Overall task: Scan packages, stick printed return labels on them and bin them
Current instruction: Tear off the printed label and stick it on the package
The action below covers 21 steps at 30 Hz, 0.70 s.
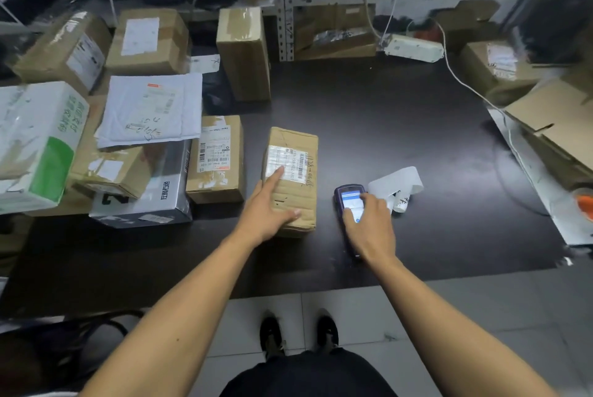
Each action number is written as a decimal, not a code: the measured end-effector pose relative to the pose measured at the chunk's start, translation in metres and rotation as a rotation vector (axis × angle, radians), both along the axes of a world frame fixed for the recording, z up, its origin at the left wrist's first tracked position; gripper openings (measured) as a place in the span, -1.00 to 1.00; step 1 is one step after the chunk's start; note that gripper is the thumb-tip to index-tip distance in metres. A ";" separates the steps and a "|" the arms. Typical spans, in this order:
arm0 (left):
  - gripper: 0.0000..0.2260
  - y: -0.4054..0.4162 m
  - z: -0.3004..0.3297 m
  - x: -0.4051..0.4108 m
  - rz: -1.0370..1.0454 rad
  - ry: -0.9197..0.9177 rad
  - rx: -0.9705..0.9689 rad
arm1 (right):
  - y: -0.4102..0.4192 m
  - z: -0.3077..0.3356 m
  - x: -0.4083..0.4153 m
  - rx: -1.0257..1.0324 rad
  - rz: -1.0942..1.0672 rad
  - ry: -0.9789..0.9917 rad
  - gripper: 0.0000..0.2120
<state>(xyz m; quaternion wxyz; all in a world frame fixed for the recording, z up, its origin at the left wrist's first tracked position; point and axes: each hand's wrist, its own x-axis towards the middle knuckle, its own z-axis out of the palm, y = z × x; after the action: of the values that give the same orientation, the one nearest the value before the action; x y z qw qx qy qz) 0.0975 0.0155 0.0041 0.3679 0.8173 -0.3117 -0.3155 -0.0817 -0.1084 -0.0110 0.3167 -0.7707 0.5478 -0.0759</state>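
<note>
Cardboard package (290, 181) lies mid-bench under my flat, open left hand (268, 213), my right hand (369, 223) grips the scanner (348, 200) at its 3 o'clock, printed label (398, 186) beyond; sticking and binning remain, unprocessed parcels (128, 127) wait at 9 o'clock.

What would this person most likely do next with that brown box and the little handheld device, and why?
Probably peel off the printed label curling out of the handheld scanner and stick it on the cardboard box. The left hand lies flat on the box, finger on its barcode sticker, while the right hand grips the scanner.
</note>
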 end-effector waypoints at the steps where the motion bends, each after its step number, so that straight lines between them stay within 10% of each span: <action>1: -0.15 -0.002 0.002 0.001 -0.021 -0.018 0.009 | -0.003 -0.006 -0.007 -0.010 0.012 0.092 -0.47; 10: -0.09 -0.017 0.019 0.007 -0.327 -0.333 0.297 | -0.008 -0.019 -0.014 0.149 0.076 0.286 -0.17; 21: -0.08 -0.019 0.018 0.005 -0.364 -0.445 0.376 | -0.031 -0.001 -0.055 0.217 0.196 -0.036 -0.21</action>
<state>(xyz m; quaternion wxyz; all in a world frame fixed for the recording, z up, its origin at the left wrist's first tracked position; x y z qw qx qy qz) 0.1025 -0.0039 0.0224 0.0714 0.8505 -0.4616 -0.2417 -0.1367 -0.1397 -0.0116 0.4137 -0.7804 0.4689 0.0011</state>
